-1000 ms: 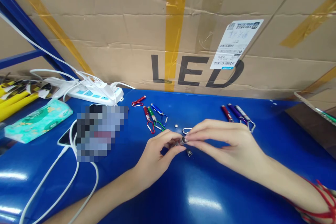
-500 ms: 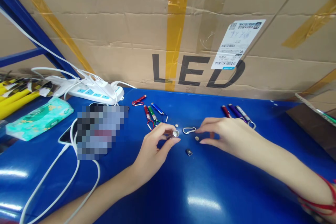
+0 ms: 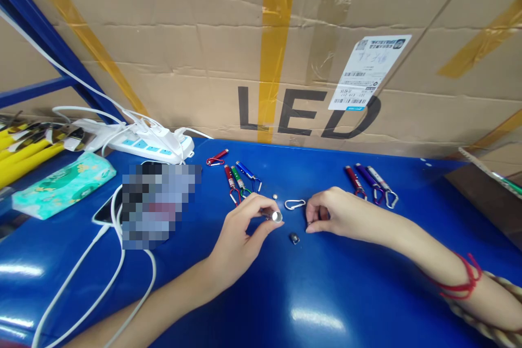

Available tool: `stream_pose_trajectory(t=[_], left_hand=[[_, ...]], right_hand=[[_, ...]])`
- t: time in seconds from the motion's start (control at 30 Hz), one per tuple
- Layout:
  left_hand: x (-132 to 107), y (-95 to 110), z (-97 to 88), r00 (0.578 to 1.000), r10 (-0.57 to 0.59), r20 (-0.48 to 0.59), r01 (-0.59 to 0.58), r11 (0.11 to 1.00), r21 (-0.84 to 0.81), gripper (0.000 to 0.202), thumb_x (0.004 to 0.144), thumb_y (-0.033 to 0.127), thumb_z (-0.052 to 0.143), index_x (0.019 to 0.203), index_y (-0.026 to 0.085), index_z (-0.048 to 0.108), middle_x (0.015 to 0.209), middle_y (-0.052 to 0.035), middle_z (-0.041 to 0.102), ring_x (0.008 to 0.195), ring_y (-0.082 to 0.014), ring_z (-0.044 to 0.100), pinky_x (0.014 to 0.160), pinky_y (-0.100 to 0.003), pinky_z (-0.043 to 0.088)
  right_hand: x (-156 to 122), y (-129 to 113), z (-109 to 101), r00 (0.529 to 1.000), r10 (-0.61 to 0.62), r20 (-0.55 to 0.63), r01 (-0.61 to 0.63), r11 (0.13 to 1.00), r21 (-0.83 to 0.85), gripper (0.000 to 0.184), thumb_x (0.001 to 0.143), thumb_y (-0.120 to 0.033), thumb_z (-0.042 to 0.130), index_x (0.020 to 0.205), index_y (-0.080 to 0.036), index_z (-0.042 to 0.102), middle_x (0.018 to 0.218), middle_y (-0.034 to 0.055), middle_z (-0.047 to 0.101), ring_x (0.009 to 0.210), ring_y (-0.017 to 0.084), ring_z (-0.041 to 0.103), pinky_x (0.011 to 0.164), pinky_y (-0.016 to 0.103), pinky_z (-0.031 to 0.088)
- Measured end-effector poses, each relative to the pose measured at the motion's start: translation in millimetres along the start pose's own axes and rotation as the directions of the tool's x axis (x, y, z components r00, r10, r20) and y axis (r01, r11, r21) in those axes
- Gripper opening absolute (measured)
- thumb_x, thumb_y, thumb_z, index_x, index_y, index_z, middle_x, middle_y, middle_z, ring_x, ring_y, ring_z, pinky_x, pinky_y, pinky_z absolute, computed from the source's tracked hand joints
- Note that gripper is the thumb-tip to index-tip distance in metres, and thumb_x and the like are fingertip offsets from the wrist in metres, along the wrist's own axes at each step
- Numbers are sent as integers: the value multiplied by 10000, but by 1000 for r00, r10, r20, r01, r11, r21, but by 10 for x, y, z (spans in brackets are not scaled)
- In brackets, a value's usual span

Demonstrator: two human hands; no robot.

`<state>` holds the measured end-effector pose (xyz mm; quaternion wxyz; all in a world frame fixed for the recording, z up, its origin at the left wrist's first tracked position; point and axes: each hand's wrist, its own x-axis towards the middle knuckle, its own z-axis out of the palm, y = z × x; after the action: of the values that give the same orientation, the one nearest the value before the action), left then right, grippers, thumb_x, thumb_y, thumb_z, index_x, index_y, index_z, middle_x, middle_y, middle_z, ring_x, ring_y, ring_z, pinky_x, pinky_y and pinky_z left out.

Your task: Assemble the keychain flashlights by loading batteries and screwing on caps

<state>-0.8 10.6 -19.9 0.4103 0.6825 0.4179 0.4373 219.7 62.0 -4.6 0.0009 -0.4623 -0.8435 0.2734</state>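
Note:
My left hand [image 3: 244, 239] is closed around a small silver flashlight barrel [image 3: 277, 217], its round open end facing up toward me. My right hand [image 3: 328, 212] pinches a button cell [image 3: 309, 223] at the fingertips, just above the blue table; only its edge shows. Between the hands lies a silver carabiner clip [image 3: 294, 204]. A second button cell [image 3: 274, 196] rests behind my left fingers. Nearer to me sits a small dark end cap [image 3: 294, 238] with a metal loop.
Small keychain flashlights in red, green and blue [image 3: 247, 169] lie behind my left hand, and others [image 3: 365, 176] behind my right. On the left are a power strip [image 3: 150, 147], white cables [image 3: 153, 269], a phone [image 3: 106, 212] and a tissue pack [image 3: 65, 185]. A large carton [image 3: 196, 65] stands behind.
My right thumb and finger have closed on the button cell that lay on the table. The left hand has turned the barrel's open end slightly, dipping a little toward me.

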Motion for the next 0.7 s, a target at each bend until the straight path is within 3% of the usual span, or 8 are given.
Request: stream_pose_trajectory(t=[0.17,0.3,0.47,0.7], left_hand=[[21,-16,20,990,-105,91,102,994,42,16,834,200,557,824,189,561,826,13,579,794,-126,596,772,-221,468],[19,-45,37,981,-128,146,121,991,58,16,834,198,555,831,183,560,815,16,569,767,-125,587,752,-226,460],[2,-71,37,979,-101,179,92,994,59,40,852,209,555,846,176,576,815,10,569,775,-131,582,748,-230,451],[-21,-65,42,979,-14,203,-1,997,74,58,857,151,557,846,158,613,780,11,561,727,-106,557,689,-185,418]], right_hand=[[-34,-137,-13,994,-90,-58,97,985,139,138,762,-321,664,763,-187,696,696,3,678,568,109,587,543,209,436],[-89,-313,-65,989,-61,-132,106,920,377,185,752,-356,666,765,-173,695,624,-11,643,516,81,533,484,179,413],[-116,-439,-86,993,-27,-118,88,828,554,168,737,-320,688,772,-157,708,565,-21,607,469,55,458,433,163,342],[-101,-463,-26,994,16,-107,51,804,593,148,714,-293,712,759,-153,694,566,-19,605,481,61,471,434,162,346]])
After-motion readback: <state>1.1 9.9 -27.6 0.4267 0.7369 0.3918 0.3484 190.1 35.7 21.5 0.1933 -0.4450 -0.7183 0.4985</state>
